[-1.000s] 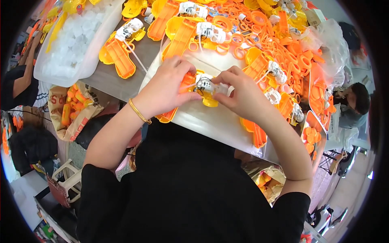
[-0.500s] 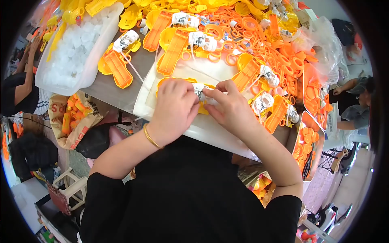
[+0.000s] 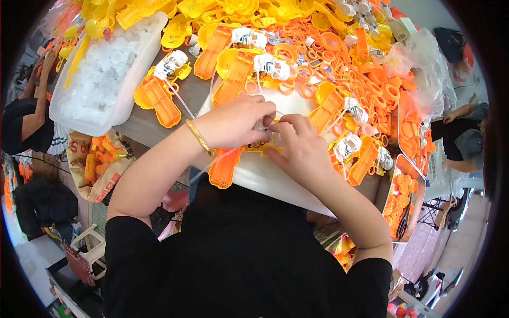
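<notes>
In front of me lies a toy gun half with an orange handle [image 3: 225, 168] and a yellow shell, mostly covered by my hands. Its handle points toward my body, and a thin clear tube [image 3: 214, 163] runs out beside it. My left hand [image 3: 241, 123] reaches across the gun half, fingers curled in a pinch around a small whitish part [image 3: 261, 126]. Close against it, my right hand [image 3: 301, 146] has thumb and fingers bent together at the same spot; what they pinch is hidden. A white pad [image 3: 275, 172] lies beneath.
Several similar toy gun halves [image 3: 233, 79] with white mechanisms surround the pad. Orange rings and yellow shells [image 3: 260, 10] pile up behind. A white tub [image 3: 98, 124] of clear caps stands left, a metal tray [image 3: 421, 199] of orange parts right. Co-workers sit at both sides.
The toy gun half has turned, so its handle now shows below my left wrist. My left hand has swung rightward across it; the fingers of both hands stay close together.
</notes>
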Demonstrator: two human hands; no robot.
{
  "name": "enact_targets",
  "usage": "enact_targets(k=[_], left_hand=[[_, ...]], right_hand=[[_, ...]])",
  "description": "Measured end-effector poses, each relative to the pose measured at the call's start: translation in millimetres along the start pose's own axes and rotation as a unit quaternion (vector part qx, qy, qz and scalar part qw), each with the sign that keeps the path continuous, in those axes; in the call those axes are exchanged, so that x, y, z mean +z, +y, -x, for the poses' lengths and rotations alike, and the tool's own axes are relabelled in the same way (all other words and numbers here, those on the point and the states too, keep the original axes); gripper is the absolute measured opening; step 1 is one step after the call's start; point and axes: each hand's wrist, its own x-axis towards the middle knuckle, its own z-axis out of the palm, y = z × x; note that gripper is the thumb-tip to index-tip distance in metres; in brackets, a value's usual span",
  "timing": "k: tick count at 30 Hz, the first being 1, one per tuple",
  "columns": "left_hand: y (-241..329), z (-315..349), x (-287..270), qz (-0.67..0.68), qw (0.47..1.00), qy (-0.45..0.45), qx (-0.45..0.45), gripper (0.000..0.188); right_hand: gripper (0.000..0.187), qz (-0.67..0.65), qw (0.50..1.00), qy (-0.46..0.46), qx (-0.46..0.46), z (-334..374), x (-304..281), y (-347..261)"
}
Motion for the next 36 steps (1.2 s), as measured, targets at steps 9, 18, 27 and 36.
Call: enact_targets(k=[9, 18, 27, 36], left_hand=[[-6, 0, -1, 0.023, 0.998, -0.055, 0.021, 0.02], [-5, 21, 30, -0.14, 0.976, 0.143, 0.084, 0.034], [17, -12, 26, -0.169, 0.97, 0.153, 0.088, 0.033], [6, 5, 44, -0.182, 0.958, 0.217, 0.047, 0.034]], right_hand=[[0.025, 0.033, 0.99, -0.061, -0.126, -5, 6, -25], [0.022, -0.141, 0.976, -0.158, -0.046, 2, -65, 32], [0.024, 0.12, 0.958, -0.115, 0.232, -130, -5, 177], [0.03, 0.192, 0.943, -0.122, 0.244, -145, 2, 196]])
